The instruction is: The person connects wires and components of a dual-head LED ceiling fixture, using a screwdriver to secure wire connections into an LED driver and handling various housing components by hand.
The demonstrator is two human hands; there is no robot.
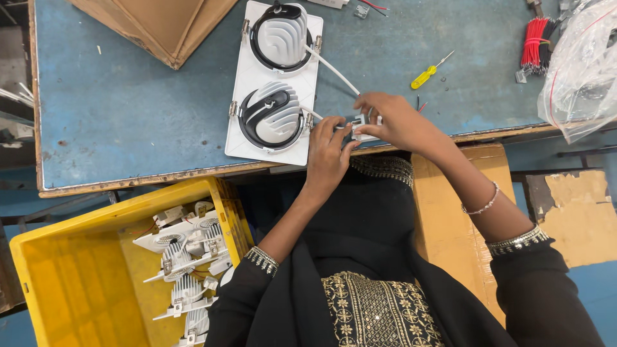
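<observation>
The left hand (328, 151) reaches up from below, fingers curled, its grip pinching the near side of a small white connector block (361, 125) at the desk (128, 109) front edge. The right hand (389, 119) arches over it, grip closed on its far side. Left of the grips lies a white twin lamp fitting (273, 83); beyond them, bare desk up to a yellow screwdriver (425, 76).

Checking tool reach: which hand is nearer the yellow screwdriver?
Right. The right hand is just below-left of the yellow screwdriver; the left hand sits farther left, at the table edge.
</observation>
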